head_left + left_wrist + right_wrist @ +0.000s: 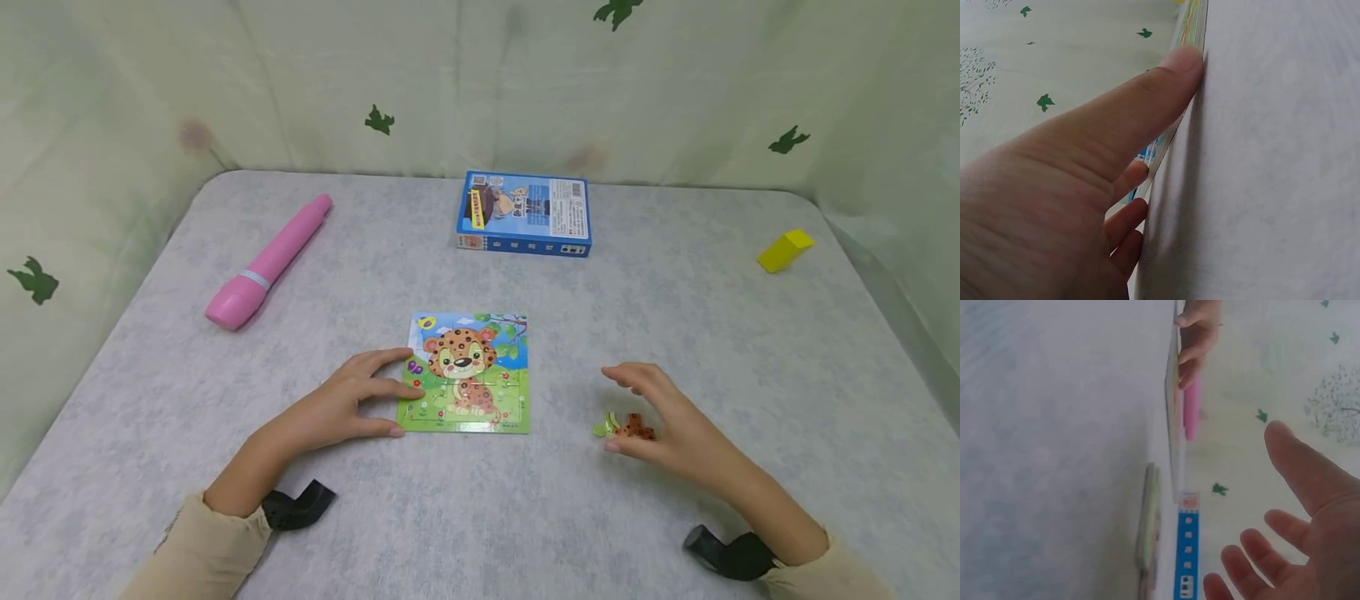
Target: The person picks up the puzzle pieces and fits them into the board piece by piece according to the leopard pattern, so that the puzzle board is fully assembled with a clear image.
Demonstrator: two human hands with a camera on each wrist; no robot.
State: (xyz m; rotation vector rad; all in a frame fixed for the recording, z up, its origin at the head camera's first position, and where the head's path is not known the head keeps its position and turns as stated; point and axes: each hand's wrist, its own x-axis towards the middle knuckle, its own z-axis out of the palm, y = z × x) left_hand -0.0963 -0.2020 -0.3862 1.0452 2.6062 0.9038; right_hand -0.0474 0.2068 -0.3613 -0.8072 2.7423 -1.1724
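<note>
A square picture puzzle (465, 371) with a spotted leopard cub on grass lies flat on the table. My left hand (341, 400) rests at its left side, the thumb against the lower left edge and the fingertips on its left margin. In the left wrist view the thumb (1129, 106) touches the puzzle's thin edge. To the right lie loose puzzle pieces (636, 427), brown-spotted and green, partly hidden by my right hand (671, 425). That hand is held over them, thumb and fingers spread apart with nothing gripped. In the right wrist view the pieces (1149, 519) are blurred and apart from the fingers.
A blue box (525, 214) lies at the back middle of the table (390, 250). A pink pen-shaped object (270, 262) with a pale band is at the left. A yellow block (784, 250) sits at the far right. Pale curtains with green bird shapes hang behind.
</note>
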